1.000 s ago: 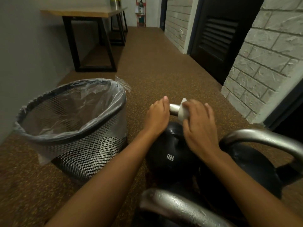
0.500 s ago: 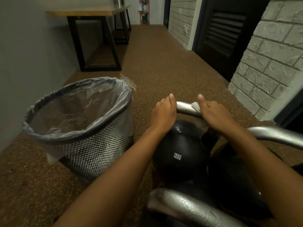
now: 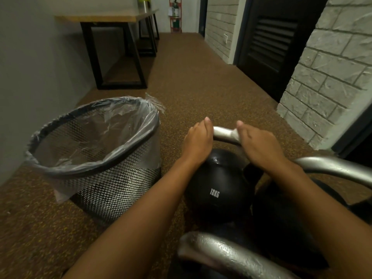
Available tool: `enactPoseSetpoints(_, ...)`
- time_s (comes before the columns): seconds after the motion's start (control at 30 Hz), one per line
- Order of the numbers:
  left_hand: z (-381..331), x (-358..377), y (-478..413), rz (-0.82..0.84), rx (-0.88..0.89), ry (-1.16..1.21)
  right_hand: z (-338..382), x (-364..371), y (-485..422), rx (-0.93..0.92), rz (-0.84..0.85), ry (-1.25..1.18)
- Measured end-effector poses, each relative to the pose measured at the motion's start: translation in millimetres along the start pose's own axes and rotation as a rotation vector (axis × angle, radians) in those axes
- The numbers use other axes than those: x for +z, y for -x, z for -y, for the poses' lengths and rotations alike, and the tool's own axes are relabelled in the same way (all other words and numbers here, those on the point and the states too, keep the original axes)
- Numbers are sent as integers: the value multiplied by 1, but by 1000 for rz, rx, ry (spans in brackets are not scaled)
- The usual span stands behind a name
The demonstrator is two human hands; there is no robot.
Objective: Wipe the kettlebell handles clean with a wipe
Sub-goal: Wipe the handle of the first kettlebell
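White writing "12KG" stands on the round black body of the middle kettlebell [image 3: 217, 190], which sits on the brown speckled floor [image 3: 201, 87] just right of a black mesh bin [image 3: 112, 190]. It is the only text that can be read; the label on the red fire extinguisher [image 3: 175, 9] at the far wall is too small. The silver handle [image 3: 222, 133] of this kettlebell shows only as a short piece between the two hands; both its ends are covered. The left hand [image 3: 198, 141] lies over the left end of the handle with its grip closed around the bar; the fingers go down behind it and are hidden. The right hand [image 3: 259, 146] has its grip closed on a white wipe [image 3: 233, 134], pressed around the handle, and only a small crumpled edge of the wipe shows beside the hand. Both forearms reach in from the near edge, the wrists bent downward. Two more kettlebells are cut off: a second handle [image 3: 231, 256] at the near edge and a third handle [image 3: 338, 168] at the right, their black bodies mostly lost in shadow. A clear plastic liner [image 3: 96, 141] is folded over the rim of the bin
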State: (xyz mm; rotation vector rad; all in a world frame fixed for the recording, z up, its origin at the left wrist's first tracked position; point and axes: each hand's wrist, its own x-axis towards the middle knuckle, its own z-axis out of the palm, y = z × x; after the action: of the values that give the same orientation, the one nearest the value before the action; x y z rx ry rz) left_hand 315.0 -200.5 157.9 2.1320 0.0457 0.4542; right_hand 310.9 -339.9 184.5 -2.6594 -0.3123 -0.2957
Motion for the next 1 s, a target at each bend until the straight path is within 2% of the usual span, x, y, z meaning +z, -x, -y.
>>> enactPoseSetpoints(0.07, -1, -1, 1, 0, -2, 6, -12, -3, 2, 140, 24, -254)
enactPoseSetpoints(0.13, -2, -1, 1, 3, -6, 11, -16, 2, 7, 197, -29, -324)
enactPoseSetpoints(0.27, -2, -1, 1, -1, -9, 4, -8, 20, 21, -30, -272, -64)
enactPoseSetpoints(0.33, -1, 0, 1, -3, -9, 8, -6, 21, 22, -122, -290, 68)
enactPoseSetpoints(0.4, 0, 1, 1, -6, -4, 17, -6, 16, 16, -144, -235, 102)
enactPoseSetpoints(0.47, 0, 0, 1, -5, -3, 23, -10, 7, 11, -62, -138, -55)
enactPoseSetpoints(0.6, -3, -2, 2, 5, -6, 15, -26, 2, 8, 259, -18, -473)
enactPoseSetpoints(0.67, -3, -3, 2, 8, -8, 16, -31, 5, 11, 345, -5, -614)
enactPoseSetpoints(0.77, -2, -3, 2, 3, -11, 34, -32, 15, 17, 394, -90, -696)
enactPoseSetpoints(0.83, -2, -2, 1, 0, -16, 36, -29, 22, 23, 316, -193, -590)
enactPoseSetpoints(0.9, -2, -2, 1, 5, -9, 22, -24, 26, 29, 125, -286, -406)
enactPoseSetpoints(1.0, -2, -3, 2, 4, -5, 30, -22, 27, 33, -81, -310, -240)
